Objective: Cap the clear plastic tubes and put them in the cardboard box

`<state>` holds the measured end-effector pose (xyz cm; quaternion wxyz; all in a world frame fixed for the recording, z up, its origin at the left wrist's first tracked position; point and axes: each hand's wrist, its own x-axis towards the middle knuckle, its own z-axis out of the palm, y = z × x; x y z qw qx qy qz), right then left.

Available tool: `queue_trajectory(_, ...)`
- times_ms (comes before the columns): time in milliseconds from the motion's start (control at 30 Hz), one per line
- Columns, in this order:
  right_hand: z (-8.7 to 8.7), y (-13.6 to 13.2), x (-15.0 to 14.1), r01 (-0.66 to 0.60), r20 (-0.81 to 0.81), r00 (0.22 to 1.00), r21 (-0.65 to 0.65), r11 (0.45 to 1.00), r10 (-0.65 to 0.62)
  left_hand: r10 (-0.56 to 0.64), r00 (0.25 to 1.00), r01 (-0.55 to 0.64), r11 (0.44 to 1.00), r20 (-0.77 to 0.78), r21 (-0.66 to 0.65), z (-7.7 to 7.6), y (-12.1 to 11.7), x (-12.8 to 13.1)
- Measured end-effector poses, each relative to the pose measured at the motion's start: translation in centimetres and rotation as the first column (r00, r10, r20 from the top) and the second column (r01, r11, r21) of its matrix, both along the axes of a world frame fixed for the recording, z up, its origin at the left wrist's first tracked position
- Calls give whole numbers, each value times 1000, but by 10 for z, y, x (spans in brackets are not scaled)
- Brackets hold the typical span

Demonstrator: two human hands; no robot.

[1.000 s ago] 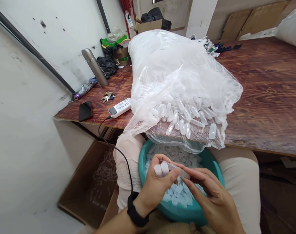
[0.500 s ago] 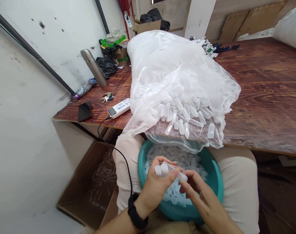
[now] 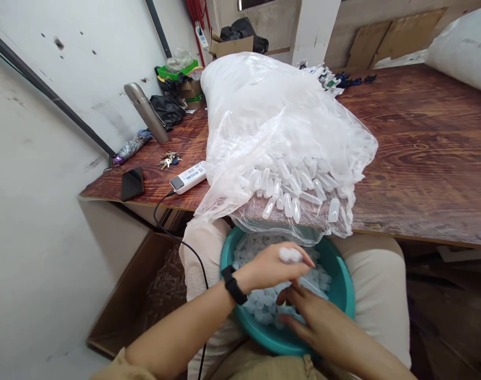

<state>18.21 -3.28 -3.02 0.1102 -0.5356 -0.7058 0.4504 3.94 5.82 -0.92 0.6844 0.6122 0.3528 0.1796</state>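
A teal basin [image 3: 345, 303] rests on my lap, filled with small white plastic caps [image 3: 260, 309]. My left hand [image 3: 270, 266], with a black band at the wrist, reaches over the basin and grips clear plastic tubes [image 3: 291, 255] whose white ends stick out between its fingers. Just below it, my right hand [image 3: 315, 319] lies low in the basin with its fingers down among the caps; one clear tube [image 3: 312, 287] lies by its fingertips. Whether it grips anything is hidden. A big clear plastic bag [image 3: 275, 121] full of the same tubes lies on the wooden table [image 3: 426, 158], its mouth hanging over the basin.
A white power bank [image 3: 187, 177] with a black cable, keys [image 3: 167, 158], a black phone [image 3: 131, 183], a steel flask [image 3: 147, 112] and a folded umbrella [image 3: 131, 148] lie at the table's left end. An open cardboard box [image 3: 145, 295] with tubes sits on the floor at the left.
My left hand has moved right and forward over the basin with the tubes. My right hand has dropped from the tubes into the caps. The view has shifted slightly.
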Motion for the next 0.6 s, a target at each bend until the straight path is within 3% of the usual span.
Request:
queue_trajectory(33, -1, 0, -3, -72, 67, 995, 7, 997, 72, -149, 979, 169, 975, -137, 146, -2, 4, 9)
queue_trajectory(100, -5, 1, -12, -157, 122, 980, -2, 988, 156, -318, 855, 466, 817, -410, 339, -10, 7, 29)
queue_trajectory(133, -7, 2, -17, -175, 127, 977, -3, 985, 174, -342, 796, 554, 744, -499, 373, -16, 6, 39)
queue_trajectory(200, -10, 5, -26, -186, 117, 976, 5, 983, 184, -348, 740, 620, 683, -576, 385, -27, 5, 55)
queue_trajectory(367, -11, 11, -24, -211, 99, 973, 12, 977, 209, -309, 763, 581, 713, -568, 393, -38, 6, 60)
queue_trajectory(600, -21, 13, -10, -212, 71, 974, -40, 976, 215, -58, 927, 204, 907, -371, 368, -18, 15, 11)
